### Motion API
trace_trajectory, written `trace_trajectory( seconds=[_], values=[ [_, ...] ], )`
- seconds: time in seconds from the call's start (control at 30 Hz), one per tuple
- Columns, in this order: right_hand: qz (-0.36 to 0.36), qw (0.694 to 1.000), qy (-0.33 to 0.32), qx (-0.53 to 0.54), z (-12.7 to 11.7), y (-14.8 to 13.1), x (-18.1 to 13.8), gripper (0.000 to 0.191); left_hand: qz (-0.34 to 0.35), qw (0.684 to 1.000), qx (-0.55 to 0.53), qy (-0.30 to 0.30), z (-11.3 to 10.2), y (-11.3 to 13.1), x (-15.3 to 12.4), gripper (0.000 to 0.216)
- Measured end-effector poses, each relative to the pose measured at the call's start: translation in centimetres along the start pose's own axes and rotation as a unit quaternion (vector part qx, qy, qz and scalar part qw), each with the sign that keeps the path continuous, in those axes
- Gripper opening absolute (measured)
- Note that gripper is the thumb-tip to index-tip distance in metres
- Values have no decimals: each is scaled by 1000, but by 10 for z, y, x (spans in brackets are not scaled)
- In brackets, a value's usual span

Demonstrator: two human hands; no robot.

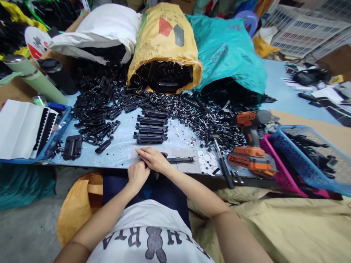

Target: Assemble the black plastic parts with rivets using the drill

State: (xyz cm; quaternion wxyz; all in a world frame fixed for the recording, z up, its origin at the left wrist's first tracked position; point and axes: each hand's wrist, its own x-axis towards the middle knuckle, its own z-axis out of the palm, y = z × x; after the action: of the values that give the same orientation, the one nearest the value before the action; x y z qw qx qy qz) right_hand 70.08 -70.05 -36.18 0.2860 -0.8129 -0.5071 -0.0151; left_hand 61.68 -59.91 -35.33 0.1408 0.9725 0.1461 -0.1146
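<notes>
At the table's front edge my two hands meet. My left hand [138, 176] is closed in a fist, with a small dark bit showing by its thumb; the thing inside is mostly hidden. Just above and touching it, my right hand [154, 160] has its fingers pressed together, pointing left; what they pinch is hidden. A long black plastic bar [181, 159] lies on a piece of cardboard [189, 168] to the right of the hands. Beyond them, several black plastic assemblies [151, 138] are laid in a neat column.
Loose black parts [94, 98] and screws [189, 113] spread behind. A yellow sack [167, 40], white sack [109, 25] and teal sack [230, 54] stand at the back. On the right are a hammer [223, 162], an orange cordless drill [251, 157] and a blue basket [315, 175]; white discs [207, 160] lie nearer.
</notes>
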Motion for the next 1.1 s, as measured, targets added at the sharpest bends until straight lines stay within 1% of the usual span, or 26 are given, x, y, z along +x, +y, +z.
trace_trajectory(
  seconds=[0.1, 0.2, 0.27, 0.33, 0.4, 0.43, 0.47, 0.5, 0.53, 0.57, 0.6, 0.63, 0.67, 0.7, 0.77, 0.8, 0.87, 0.9, 0.93, 0.97, 1.03, 1.07, 1.1],
  values=[
    [37, 999, -18, -15, 4, 6, -3, 50, -3, 1000, -22, 13, 2, 1, 6, 39],
    [60, 996, -48, -52, 8, 3, 0, 52, -2, 999, -17, 28, 7, -2, 7, 42],
    [62, 995, -55, -59, 6, -2, 1, 52, -1, 999, -5, 37, 9, -4, 4, 41],
    [41, 996, -49, -58, -2, -6, -8, 49, 25, 999, 2, 38, 8, -9, 3, 39],
    [24, 997, -11, -74, -16, -5, -29, 45, 92, 994, 2, 65, 5, -17, 4, 37],
    [36, 994, 18, -97, -23, -2, -43, 42, 143, 985, 2, 94, 2, -22, 7, 37],
    [65, 988, 49, -129, -30, 4, -59, 42, 208, 970, 4, 127, -1, -26, 11, 37],
    [104, 978, 68, -169, -37, 10, -74, 47, 282, 947, 9, 154, -4, -29, 17, 37],
    [136, 966, 70, -209, -42, 17, -89, 52, 361, 917, 18, 168, -6, -29, 25, 37],
    [158, 955, 58, -243, -46, 25, -100, 54, 432, 886, 30, 167, -9, -27, 33, 39],
    [168, 948, 39, -268, -48, 31, -109, 54, 485, 860, 42, 156, -10, -24, 42, 42],
    [170, 944, 21, -282, -50, 35, -114, 54, 512, 846, 50, 143, -12, -18, 51, 45],
    [168, 943, 10, -288, -52, 37, -116, 55, 516, 844, 51, 135, -13, -13, 58, 46],
    [165, 944, 8, -285, -54, 37, -115, 57, 505, 852, 46, 132, -15, -8, 63, 48],
    [145, 957, 14, -250, -64, 30, -107, 60, 476, 869, 27, 134, -21, -2, 65, 54],
    [121, 969, 14, -214, -71, 23, -102, 61, 468, 873, 22, 137, -25, -2, 62, 56],
    [53, 993, 8, -106, -89, 4, -93, 61, 477, 868, -10, 135, -36, -5, 47, 58],
    [17, 999, 5, -36, -98, -8, -89, 60, 488, 862, -51, 125, -43, -7, 36, 58],
    [-14, 999, 4, 40, -105, -20, -86, 59, 504, 849, -115, 109, -50, -7, 23, 58],
    [-39, 992, 2, 119, -109, -32, -84, 58, 521, 827, -196, 84, -57, -7, 9, 58],
    [-71, 963, 8, 259, -105, -53, -81, 56, 540, 769, -341, 41, -66, 0, -19, 59],
    [-68, 951, 32, 301, -98, -62, -80, 56, 536, 745, -395, 36, -68, 6, -30, 59],
    [-45, 946, 78, 311, -87, -68, -78, 56, 524, 728, -438, 51, -67, 12, -41, 58]
  ],
)
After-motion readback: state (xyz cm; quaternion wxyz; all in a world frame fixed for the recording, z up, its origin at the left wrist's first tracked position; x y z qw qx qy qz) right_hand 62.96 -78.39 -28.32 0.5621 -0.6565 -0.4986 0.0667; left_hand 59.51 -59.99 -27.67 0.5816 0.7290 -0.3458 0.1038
